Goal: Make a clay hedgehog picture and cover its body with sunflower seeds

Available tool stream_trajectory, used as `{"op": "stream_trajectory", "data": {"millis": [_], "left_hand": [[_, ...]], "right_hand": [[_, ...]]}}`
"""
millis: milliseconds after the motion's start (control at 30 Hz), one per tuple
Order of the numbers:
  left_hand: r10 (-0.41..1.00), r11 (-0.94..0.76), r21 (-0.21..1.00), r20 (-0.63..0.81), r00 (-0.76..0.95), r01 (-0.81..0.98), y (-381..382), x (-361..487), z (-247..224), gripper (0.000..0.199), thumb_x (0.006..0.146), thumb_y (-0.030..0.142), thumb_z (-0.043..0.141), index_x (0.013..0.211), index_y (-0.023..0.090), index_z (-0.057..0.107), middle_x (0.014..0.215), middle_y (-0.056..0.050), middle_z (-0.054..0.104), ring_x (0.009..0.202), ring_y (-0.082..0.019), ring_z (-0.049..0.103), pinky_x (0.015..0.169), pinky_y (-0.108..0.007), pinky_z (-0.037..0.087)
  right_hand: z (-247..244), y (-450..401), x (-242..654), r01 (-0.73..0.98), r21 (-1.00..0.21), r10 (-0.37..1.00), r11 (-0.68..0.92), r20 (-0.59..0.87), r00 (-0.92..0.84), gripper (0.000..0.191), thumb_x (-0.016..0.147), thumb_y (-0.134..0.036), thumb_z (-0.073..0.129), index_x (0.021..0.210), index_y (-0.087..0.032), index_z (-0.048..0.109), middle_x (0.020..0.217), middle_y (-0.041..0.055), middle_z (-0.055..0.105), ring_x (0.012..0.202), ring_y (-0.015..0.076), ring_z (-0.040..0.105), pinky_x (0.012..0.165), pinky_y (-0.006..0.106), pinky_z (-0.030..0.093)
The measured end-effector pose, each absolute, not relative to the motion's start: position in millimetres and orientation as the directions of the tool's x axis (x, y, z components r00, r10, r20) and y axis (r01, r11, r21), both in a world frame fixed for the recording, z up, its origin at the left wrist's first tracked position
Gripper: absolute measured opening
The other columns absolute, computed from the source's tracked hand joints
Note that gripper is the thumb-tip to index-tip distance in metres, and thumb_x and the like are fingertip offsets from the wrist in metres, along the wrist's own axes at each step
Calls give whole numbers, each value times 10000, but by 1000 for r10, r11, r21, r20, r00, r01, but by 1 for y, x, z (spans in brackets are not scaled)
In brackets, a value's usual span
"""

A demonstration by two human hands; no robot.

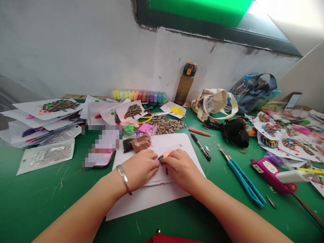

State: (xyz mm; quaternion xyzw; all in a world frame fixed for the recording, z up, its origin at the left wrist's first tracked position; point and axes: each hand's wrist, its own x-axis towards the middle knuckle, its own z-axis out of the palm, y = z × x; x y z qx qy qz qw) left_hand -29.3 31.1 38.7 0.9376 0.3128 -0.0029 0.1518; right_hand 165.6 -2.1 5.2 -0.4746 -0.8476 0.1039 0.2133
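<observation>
My left hand (143, 166), with a silver bracelet at the wrist, rests on white paper (124, 206). Its fingers are closed together at the left side of a piece of pink clay (167, 154), and what they pinch is hidden. My right hand (184, 168) bends over the clay from the right, fingertips closed on a striped sunflower seed (161, 159). A little purple shows by the left fingertips. Much of the clay is covered by my fingers. Just beyond lie a bag of brown clay (141, 143) and a pile of sunflower seeds (168, 125).
Left stand stacked hedgehog pictures (60, 105) and a phone (105, 158). Right lie an orange pencil (199, 132), a pen (200, 145), a blue utility knife (243, 179) and a magenta glue gun (274, 175). A brown bottle (185, 84) stands by the wall.
</observation>
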Motion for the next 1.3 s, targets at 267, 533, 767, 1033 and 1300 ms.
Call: {"op": "stream_trajectory", "data": {"millis": [267,533,767,1033,1300], "left_hand": [[582,-760,274,-117,805,590,31,-29,38,303,944,192,415,747,155,642,852,-68,586,861,-203,519,793,-338,430],[579,-767,258,-119,807,588,30,-29,35,276,927,184,440,747,150,647,863,-78,594,873,-213,521,813,-352,438],[574,-764,273,-127,809,585,32,-28,37,268,941,202,431,785,148,641,872,-73,593,890,-214,521,839,-357,433],[585,-752,271,-148,798,601,30,-27,41,267,937,201,435,748,154,618,858,-62,584,855,-204,523,771,-340,431],[593,-750,265,-136,793,606,29,-27,38,277,928,190,437,723,153,620,848,-67,583,869,-212,521,784,-349,425]], "right_hand": [[0,-1,162,752,-348,828,560,275,-489,147,884,-103,549,837,-166,674,860,50,636,838,180,506,764,295,368],[-2,0,159,742,-355,822,569,266,-503,183,873,-78,537,893,-169,694,837,52,639,834,188,505,766,297,369],[4,1,171,765,-408,867,499,234,-441,110,879,-164,570,871,-198,674,890,36,644,826,174,513,751,299,343],[3,-1,170,800,-325,862,505,230,-451,173,893,-173,551,749,-187,648,786,21,626,780,159,493,698,296,293],[6,-2,166,825,-263,865,501,188,-465,158,886,-173,552,763,-182,651,817,38,632,806,168,485,688,302,275]]}}
